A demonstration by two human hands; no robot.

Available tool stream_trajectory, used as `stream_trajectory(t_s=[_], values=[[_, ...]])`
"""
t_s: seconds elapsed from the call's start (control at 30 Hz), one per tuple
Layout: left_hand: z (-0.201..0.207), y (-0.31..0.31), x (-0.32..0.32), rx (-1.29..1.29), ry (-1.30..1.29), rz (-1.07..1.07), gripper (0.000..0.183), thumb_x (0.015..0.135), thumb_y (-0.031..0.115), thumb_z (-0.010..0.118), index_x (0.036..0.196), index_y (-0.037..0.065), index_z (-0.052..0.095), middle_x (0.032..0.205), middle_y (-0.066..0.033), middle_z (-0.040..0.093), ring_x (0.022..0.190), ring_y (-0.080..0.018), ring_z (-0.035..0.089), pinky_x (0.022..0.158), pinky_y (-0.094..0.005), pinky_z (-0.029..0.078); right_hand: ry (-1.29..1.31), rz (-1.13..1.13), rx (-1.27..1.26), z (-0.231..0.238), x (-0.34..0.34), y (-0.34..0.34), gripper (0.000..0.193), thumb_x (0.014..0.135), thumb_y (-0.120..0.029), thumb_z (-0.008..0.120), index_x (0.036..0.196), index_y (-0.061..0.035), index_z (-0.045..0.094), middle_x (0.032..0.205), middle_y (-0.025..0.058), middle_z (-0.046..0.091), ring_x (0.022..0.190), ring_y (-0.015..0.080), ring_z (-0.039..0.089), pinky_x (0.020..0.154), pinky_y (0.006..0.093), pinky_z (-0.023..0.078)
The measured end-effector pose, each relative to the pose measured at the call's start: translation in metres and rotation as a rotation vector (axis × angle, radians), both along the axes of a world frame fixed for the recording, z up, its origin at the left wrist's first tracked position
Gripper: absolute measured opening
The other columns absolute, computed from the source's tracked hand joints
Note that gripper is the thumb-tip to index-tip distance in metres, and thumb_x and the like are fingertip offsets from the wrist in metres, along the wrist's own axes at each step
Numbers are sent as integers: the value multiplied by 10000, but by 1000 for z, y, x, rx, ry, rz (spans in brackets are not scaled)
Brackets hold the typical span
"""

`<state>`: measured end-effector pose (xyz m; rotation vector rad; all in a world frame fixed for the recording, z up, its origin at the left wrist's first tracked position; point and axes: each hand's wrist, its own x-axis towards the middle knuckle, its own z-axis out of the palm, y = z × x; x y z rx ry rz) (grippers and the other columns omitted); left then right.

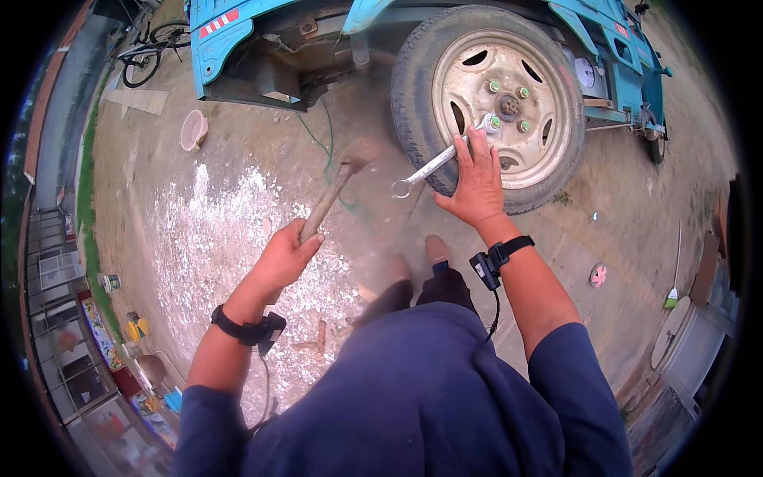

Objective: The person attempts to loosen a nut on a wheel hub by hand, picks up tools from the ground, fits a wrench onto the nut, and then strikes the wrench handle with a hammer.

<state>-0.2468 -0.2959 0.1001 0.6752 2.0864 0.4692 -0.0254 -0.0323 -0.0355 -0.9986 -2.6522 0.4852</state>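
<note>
My left hand (289, 253) is wrapped round the wooden handle of a hammer (327, 203), its head blurred at the far end. A silver ring wrench (431, 167) sits with one end on a green-marked wheel nut (495, 122), and its free ring end points down to the left. My right hand (480, 184) lies against the wrench near the nut, fingers stretched out and not wrapped round it. The wheel (548, 163) has a rusty cream rim, a dark tyre and several green-marked nuts around its hub (509, 106).
The wheel belongs to a blue truck (226, 48) across the top. A thin green cord (328, 143) hangs beneath it. On the ground are a pink basin (193, 130), white flaky patches, brick pieces (321, 336) and a pink round thing (598, 275). Bicycles (143, 63) stand far left.
</note>
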Motion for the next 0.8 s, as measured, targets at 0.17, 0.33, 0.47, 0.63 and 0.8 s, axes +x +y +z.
stream_trajectory(t_s=[0.17,0.33,0.47,0.63,0.8], values=[[1,35,-35,180,87,278,248,1019,247,602,972,22,510,692,-6,533,541,-85,465,486,-295,405,48,-29,17,-6,-6,-3,1165,611,-400,867,1555,-126,241,1620,158,212,1532,359,172,1225,540,201],[-26,3,8,31,171,-331,235,1003,242,613,983,28,520,698,-64,563,666,-121,579,609,-335,476,44,-49,-12,-2,-7,-5,1101,605,-387,868,1513,-129,303,1603,158,241,1530,359,182,1222,543,210],[-14,19,6,21,-18,-135,230,995,237,633,1003,22,552,701,-35,546,673,-103,547,607,-318,459,23,39,-6,-6,10,2,1071,611,-394,866,1501,-157,318,1585,170,258,1521,377,193,1219,552,205],[-8,36,-16,156,13,278,212,1015,221,609,990,32,517,659,-6,511,526,-86,487,480,-291,417,100,-49,-4,-8,-7,-4,1090,620,-413,866,1513,-157,295,1578,168,259,1521,376,189,1219,548,202],[-30,-13,34,-86,1,-228,298,975,283,643,996,10,526,768,-174,598,715,-286,598,698,-430,491,47,-92,-49,-1,-14,-5,1077,590,-408,885,1483,-127,352,1565,164,264,1521,368,185,1234,529,192]])
